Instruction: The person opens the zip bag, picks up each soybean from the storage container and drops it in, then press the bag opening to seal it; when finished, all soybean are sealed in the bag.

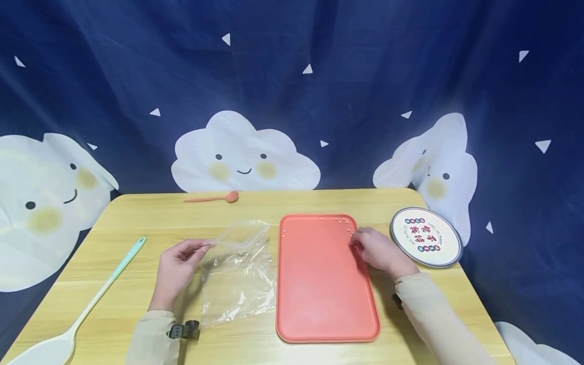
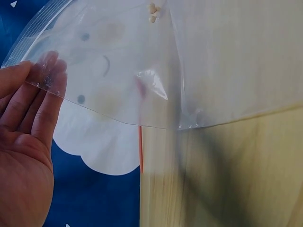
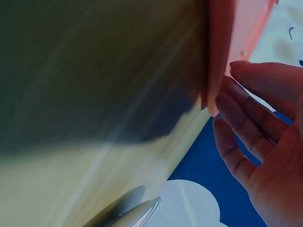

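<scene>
My left hand [image 1: 177, 268] pinches the rim of a clear plastic zip bag [image 1: 239, 289] between thumb and fingers. Its mouth is spread, and a few small beige pieces [image 2: 152, 12] show through the film in the left wrist view. At the right edge of a coral tray [image 1: 321, 289], my right hand [image 1: 376, 249] reaches its bent fingertips over the rim. Small pale round pieces [image 1: 342, 221] lie in the tray's far right corner, with a few more at its far left side. In the right wrist view a gap shows between thumb and fingers, and nothing is visible there.
A round plate-like disc [image 1: 426, 236] with printed characters lies right of the tray. At the table's far edge is a small coral spoon [image 1: 212, 197]. A long white spoon [image 1: 86, 309] with a mint handle end lies at the left. A blue cloud-print curtain [image 1: 274, 76] hangs behind.
</scene>
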Available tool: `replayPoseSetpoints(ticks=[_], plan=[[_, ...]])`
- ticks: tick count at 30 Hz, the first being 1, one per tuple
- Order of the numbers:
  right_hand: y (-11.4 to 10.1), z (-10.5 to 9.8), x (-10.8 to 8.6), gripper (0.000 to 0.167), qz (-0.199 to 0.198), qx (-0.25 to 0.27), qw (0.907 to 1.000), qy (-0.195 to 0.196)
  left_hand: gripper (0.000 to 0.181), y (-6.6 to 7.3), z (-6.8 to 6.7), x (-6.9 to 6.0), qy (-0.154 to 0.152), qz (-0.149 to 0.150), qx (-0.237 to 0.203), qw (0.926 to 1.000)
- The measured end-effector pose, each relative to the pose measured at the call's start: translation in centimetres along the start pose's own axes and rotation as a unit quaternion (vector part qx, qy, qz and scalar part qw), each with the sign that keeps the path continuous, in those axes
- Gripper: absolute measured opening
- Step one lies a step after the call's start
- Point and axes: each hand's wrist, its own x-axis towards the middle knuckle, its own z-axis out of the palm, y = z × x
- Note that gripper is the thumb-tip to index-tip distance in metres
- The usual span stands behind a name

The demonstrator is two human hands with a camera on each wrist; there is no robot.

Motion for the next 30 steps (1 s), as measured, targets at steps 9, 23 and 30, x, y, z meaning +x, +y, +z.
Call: replayPoseSetpoints(ticks=[9,23,30], plan=[[0.1,1.0,0.4,0.01,-0.003,-0.041,0.9992,-0.001,0.011,-2.4,0.1,0.1,0.004,-0.003,-0.021,0.9998],[0.4,1.0,1.1,0.014,-0.004,-0.001,1.0,-0.006,0.012,-1.7,0.0,0.3,0.005,-0.006,-0.014,0.9999],[-1.8,-0.6,2.6,0.008,0.011,0.09,0.9956,0.026,0.012,1.0,0.0,0.1,-0.002,-0.008,-0.012,0.9999]])
